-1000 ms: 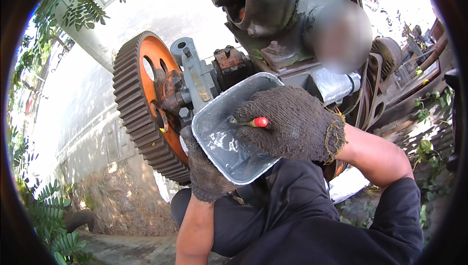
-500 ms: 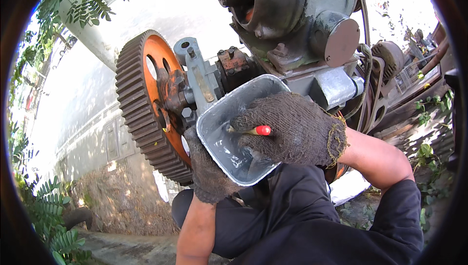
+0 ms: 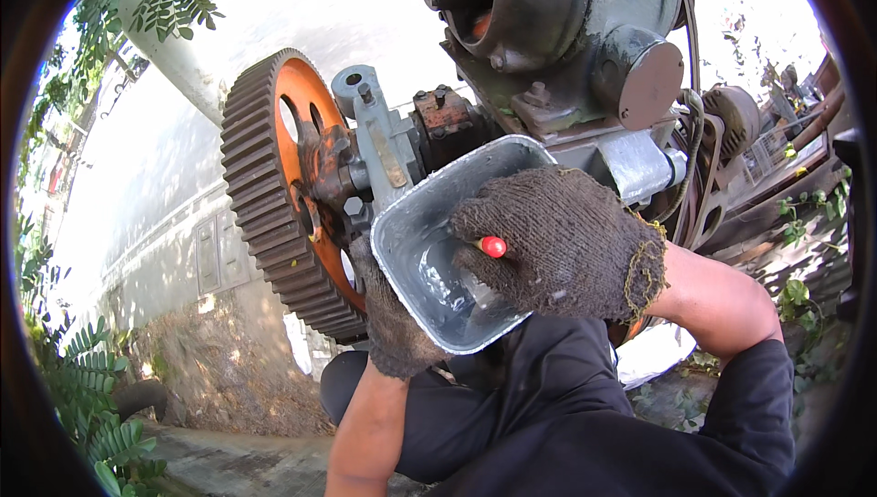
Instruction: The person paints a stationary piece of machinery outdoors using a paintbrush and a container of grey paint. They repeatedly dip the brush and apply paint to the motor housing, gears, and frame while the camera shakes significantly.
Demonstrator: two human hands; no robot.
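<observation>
My gloved left hand [image 3: 397, 333] grips a square tub [image 3: 406, 234] with rounded corners from its left side, fingers wrapped round the outside. Wet grey paint [image 3: 446, 289] glistens on the tub's bottom and walls. Over the tub's right half, my gloved right hand [image 3: 566, 246] is closed round a paintbrush [image 3: 493, 247]. Only the red end of its handle shows between thumb and forefinger; the bristles are hidden behind the glove. Both gloves are dark knitted ones, the right with a frayed yellowish cuff.
Beyond the tub stands a large toothed gear wheel [image 3: 301, 195] with an orange face. Beside it are a grey bracket [image 3: 379, 136] and a rusty coupling [image 3: 443, 113]. A big grey-green motor [image 3: 585, 31] rises at the far right. Leafy branches [image 3: 114, 396] hang at left.
My right hand has shifted slightly right, and the paintbrush handle now points more end-on at the view. The left hand still holds the tub, and the whole scene has shifted slightly.
</observation>
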